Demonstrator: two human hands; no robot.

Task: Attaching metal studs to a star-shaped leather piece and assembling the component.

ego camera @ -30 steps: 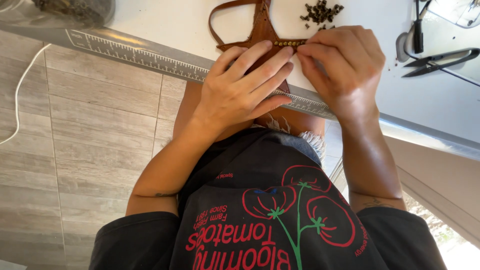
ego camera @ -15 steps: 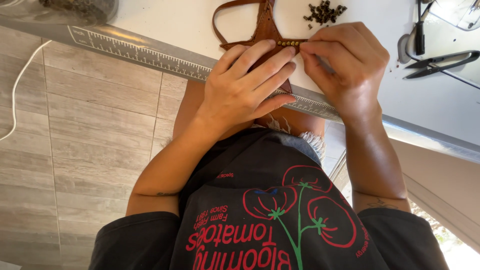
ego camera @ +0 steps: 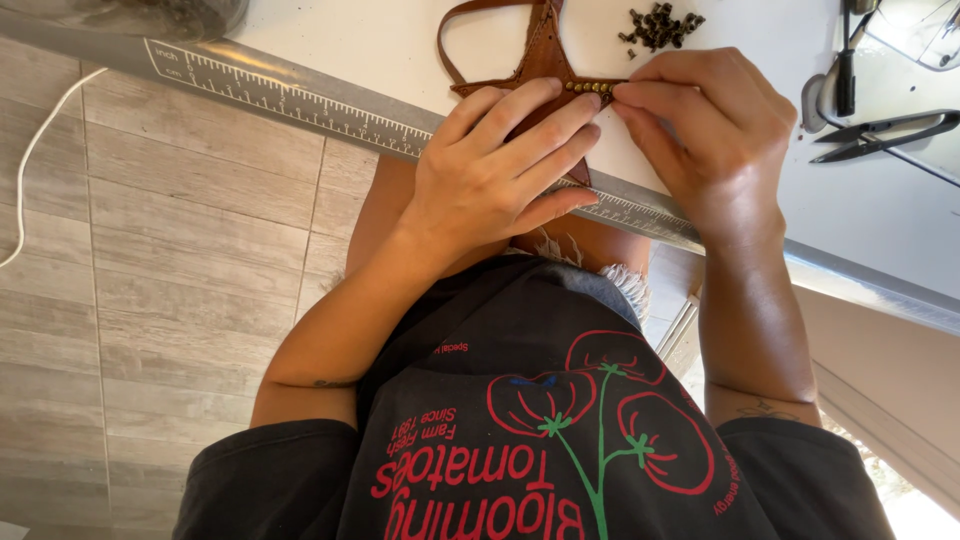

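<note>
Brown leather strap piece [ego camera: 545, 60] pinned flat under left hand [ego camera: 500, 165], right hand [ego camera: 705, 130] pinching small brass stud row [ego camera: 590, 88]; best kept aligned, pressed evenly.

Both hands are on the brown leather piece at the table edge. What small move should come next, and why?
Probably press the next stud into the row. The left hand lies flat on the brown leather piece, holding it down, and the right hand pinches at the end of the row of brass studs. A pile of loose studs lies close above.
</note>
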